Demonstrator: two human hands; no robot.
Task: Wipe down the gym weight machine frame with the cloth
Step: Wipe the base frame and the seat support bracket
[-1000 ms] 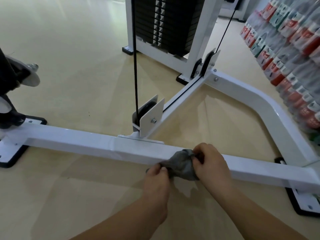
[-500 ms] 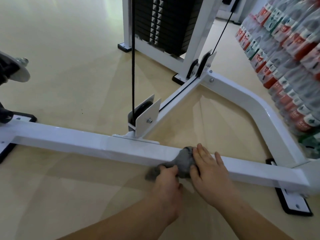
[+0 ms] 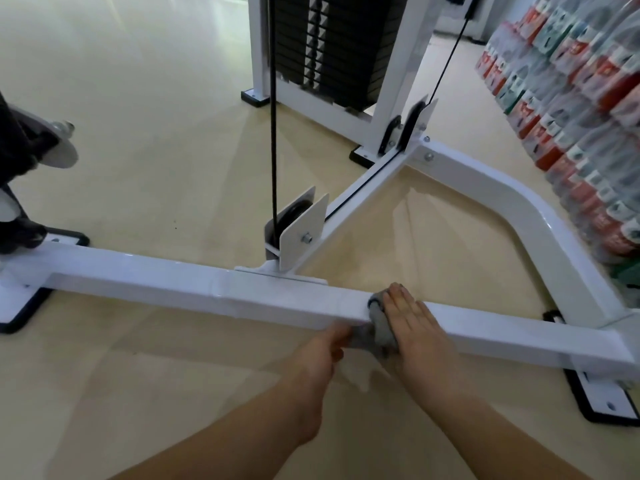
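The cloth (image 3: pixel 379 327) is draped over the beam (image 3: pixel 173 282), pressed under the flat, straight fingers of the right hand (image 3: pixel 412 327). The left hand (image 3: pixel 322 351) pinches its hanging end with curled fingers at the beam's near face. If the hands pull unevenly, the bunched cloth may roll out from under the palm. Left of the fingers, the bracket (image 3: pixel 301 230) and cable (image 3: pixel 273 133) stand at the beam's far edge and could snag a corner. To their right, the beam runs bare to the foot plate (image 3: pixel 602 400).
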